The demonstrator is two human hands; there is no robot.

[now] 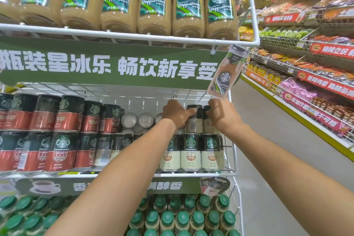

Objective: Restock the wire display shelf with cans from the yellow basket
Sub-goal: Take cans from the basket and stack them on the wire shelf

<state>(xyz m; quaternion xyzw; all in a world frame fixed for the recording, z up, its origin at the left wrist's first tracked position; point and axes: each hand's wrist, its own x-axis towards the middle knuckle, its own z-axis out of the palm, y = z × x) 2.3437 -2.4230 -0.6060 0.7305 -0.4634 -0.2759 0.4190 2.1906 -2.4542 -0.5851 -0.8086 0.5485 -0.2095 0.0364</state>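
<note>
Supermarket wire shelf (232, 159), STARBUCKS cans (190, 152) | left hand (177, 113) grips cream can (195, 121) | right hand (220, 116) grips neighbouring can (206, 109)

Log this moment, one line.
left hand: grips cream can | right hand: grips adjacent can | place: wire shelf, upper layer

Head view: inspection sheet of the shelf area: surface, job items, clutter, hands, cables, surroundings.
Surface: white wire display shelf, middle tier stacked two cans high.
Job's things: two black-and-cream metal cans, inner can and outer can, upright at the upper layer's right end; yellow basket not in view.
Clutter: nothing seen.
Grippers: left hand grips inner can; right hand grips outer can.
Cables: nothing seen.
Surroundings: glass coffee bottles above, green-capped bottles below, snack aisle at right.
</note>
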